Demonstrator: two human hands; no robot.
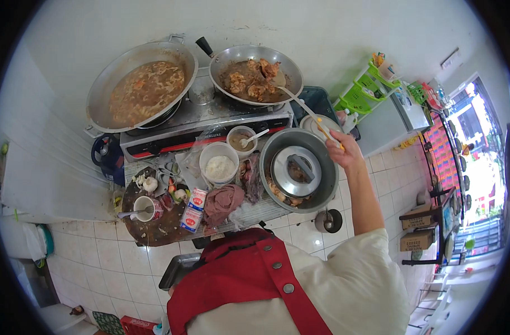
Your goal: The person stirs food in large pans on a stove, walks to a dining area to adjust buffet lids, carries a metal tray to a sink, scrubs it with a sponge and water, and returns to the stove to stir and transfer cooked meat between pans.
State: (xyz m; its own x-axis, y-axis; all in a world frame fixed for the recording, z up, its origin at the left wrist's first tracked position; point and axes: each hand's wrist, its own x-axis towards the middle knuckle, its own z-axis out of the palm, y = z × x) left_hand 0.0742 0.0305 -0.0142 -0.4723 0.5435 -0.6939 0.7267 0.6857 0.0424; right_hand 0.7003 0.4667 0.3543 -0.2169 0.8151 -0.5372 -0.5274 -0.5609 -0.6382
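My right hand (345, 150) grips the handle of a long ladle (303, 106). Its head sits in the frying pan (297, 77) on the right burner, under browned chicken pieces (269, 69) in dark sauce. Below that hand is a large grey pot (332, 184), with a smaller metal lid (280, 169) lying inside over pieces of meat. At my left side is a dark metal tray (177, 270); only a sliver of skin shows at its near edge, and the apron hides the rest of my left hand.
A wide pan of brothy stew (146, 94) stands on the left of the gas stove (204, 132). The low table holds a white tub (218, 163), a mug with a spoon (147, 208), garlic (150, 184), small cartons (191, 220) and a brown cloth (223, 203). A blue gas cylinder (108, 157) stands left.
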